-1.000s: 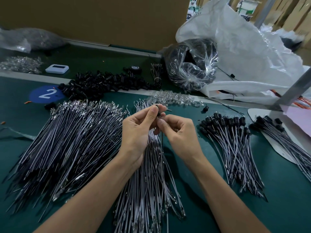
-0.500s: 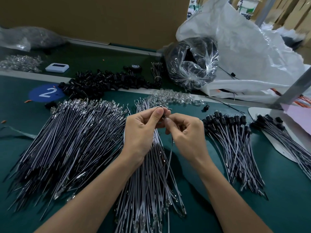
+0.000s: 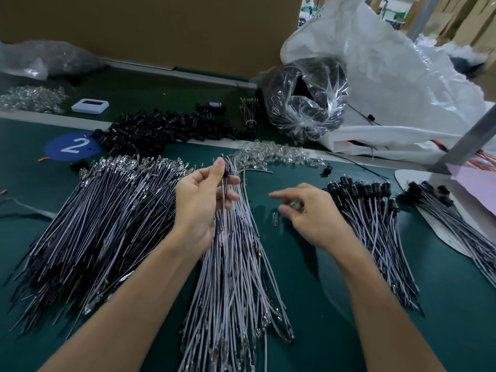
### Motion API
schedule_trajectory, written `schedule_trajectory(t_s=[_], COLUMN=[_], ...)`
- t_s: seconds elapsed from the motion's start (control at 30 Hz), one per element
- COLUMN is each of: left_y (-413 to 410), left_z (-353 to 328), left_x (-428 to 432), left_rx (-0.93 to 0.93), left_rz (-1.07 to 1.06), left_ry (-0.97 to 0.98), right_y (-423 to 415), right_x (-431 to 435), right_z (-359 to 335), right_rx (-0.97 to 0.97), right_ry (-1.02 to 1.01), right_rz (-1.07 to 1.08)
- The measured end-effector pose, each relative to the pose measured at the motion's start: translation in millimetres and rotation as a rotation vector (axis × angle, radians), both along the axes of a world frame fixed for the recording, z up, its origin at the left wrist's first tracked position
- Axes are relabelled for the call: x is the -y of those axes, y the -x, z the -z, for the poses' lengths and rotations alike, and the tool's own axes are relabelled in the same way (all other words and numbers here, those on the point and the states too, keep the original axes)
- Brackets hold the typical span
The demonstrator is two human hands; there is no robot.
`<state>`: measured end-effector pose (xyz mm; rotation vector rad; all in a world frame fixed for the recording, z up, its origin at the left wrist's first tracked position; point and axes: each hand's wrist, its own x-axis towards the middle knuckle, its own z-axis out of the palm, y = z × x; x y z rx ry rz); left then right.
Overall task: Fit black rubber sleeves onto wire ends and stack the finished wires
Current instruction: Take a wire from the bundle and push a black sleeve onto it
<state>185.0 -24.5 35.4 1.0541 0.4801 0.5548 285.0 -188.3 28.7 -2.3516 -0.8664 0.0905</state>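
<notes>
A single wire (image 3: 223, 196) is pinched upright between the thumb and fingertips of the left hand (image 3: 200, 202), with a black rubber sleeve (image 3: 227, 173) seated at its upper end, just under the thumb tip. The right hand (image 3: 314, 214) is held apart from it, low over the green table (image 3: 322, 304), index finger extended and the rest loosely curled; because of blur, it cannot be told whether anything is held. A bundle of bare wires (image 3: 233, 277) lies beneath the left hand, and a larger pile (image 3: 94, 216) is spread to its left. The stack of finished wires (image 3: 370, 216) lies just right of the right hand. Loose sleeves (image 3: 166, 128) are heaped further back.
</notes>
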Motion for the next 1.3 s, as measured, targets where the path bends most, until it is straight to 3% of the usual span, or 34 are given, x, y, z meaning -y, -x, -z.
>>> schedule_trajectory(t_s=[0.1,0.23,0.4,0.47,0.8,1.07,1.3], left_y=[-0.5,-1.5,0.3,0.1,-1.4,-2.1,-2.2], left_z=[1.3,3.0,2.5,3.1,6.4,10.2,8.5], left_x=[-3.0,-6.6,0.0,4.0,5.7,5.3,4.7], left_rx=[-0.077,-0.139,-0.06,-0.033,-0.031,-0.044,-0.029], left_rz=[0.062,0.142,0.235,0.257,0.302,0.262,0.29], left_ry=[0.011,-0.027,-0.153,-0.225,-0.423,-0.583,-0.549], right_y=[0.5,3.2,8.6,12.4,14.7,13.5,12.2], right_x=[-1.0,-2.9,-1.8,-3.4,-5.7,-6.6,-5.8], right_z=[3.2,0.9,-11.0,-13.5,-13.3,-9.7,-8.6], right_rx=[0.013,0.049,-0.187,-0.291,-0.268,-0.199,-0.209], right_ry=[0.091,-0.024,-0.606,-0.731,-0.727,-0.593,-0.611], right_rz=[-0.042,-0.013,0.052,0.013,-0.037,-0.042,-0.073])
